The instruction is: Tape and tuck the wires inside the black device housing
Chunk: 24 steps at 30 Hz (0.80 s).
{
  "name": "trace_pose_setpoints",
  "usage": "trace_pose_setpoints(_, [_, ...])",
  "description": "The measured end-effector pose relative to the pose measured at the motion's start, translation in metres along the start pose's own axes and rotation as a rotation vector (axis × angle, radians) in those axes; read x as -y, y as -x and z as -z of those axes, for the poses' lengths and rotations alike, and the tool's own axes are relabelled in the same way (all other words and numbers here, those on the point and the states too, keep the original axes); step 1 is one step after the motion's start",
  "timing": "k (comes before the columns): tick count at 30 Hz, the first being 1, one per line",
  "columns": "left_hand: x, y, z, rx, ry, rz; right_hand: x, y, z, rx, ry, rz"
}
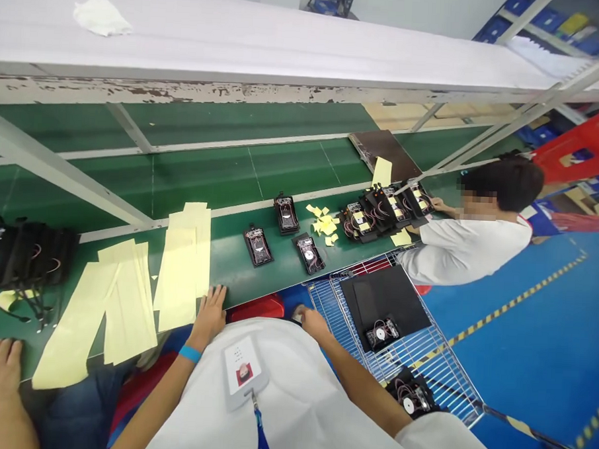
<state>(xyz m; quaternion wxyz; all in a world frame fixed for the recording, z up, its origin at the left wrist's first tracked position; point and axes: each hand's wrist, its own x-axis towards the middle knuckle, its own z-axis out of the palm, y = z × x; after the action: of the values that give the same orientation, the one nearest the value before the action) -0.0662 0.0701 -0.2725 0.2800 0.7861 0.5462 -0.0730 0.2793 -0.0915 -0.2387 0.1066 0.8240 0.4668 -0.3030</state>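
The left grip (210, 315) lies flat and wide on the tabletop (238, 268) edge, holding nothing, with yellow strips (180, 279) just to its left. The right grip (311, 321) curls beside the wire rack (326, 298); whether it holds anything I cannot tell. This looks like a pause, and reaching the black modules (257, 245) ahead calls for a forward stretch.

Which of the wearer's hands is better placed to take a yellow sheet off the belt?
Probably the left. The left hand lies flat on the belt edge, fingertips beside the nearest yellow sheets. The right hand is curled below the belt, by the wire rack, farther away.
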Motion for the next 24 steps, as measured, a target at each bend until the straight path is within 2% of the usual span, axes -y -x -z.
trace_pose_setpoints(3, [-0.002,0.004,-0.01,0.152,-0.044,-0.023,0.026,-0.017,0.015,-0.017,-0.055,0.171])
trace_pose_setpoints(6, [-0.003,-0.002,-0.011,0.242,-0.086,0.011,0.057,-0.037,0.03,-0.058,-0.065,0.27])
trace_pose_setpoints(9, [-0.006,-0.015,-0.011,0.304,-0.111,0.07,0.084,-0.058,0.039,-0.045,-0.035,0.281])
trace_pose_setpoints(11, [-0.009,-0.023,-0.012,0.335,-0.114,0.103,0.094,-0.07,0.041,0.025,-0.002,0.266])
trace_pose_setpoints(18, [-0.006,-0.021,-0.019,0.352,-0.09,0.136,0.098,-0.097,0.043,0.31,0.08,0.245])
trace_pose_setpoints(24, [-0.007,-0.013,-0.028,0.32,-0.097,0.124,0.097,-0.102,0.046,0.374,0.09,0.232])
